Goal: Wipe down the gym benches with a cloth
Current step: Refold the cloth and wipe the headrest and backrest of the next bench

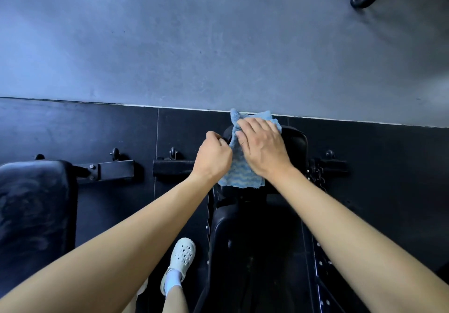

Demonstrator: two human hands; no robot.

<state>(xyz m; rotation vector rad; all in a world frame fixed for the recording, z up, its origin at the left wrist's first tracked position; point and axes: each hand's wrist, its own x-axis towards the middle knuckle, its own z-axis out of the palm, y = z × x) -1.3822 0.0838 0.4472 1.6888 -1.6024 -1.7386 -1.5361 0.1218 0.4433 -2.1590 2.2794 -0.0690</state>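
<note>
Right hand flat on the fluffy blue-and-white wavy-striped cloth, fingers straight and slightly spread, palm pressing it onto the far end of the black padded bench. Cloth lies under my palm, its far corners sticking out past my fingertips, its near edge showing below my wrist. Left hand curled at the cloth's left edge, touching it; cannot tell whether it pinches the cloth. Second black padded bench well apart at left
</note>
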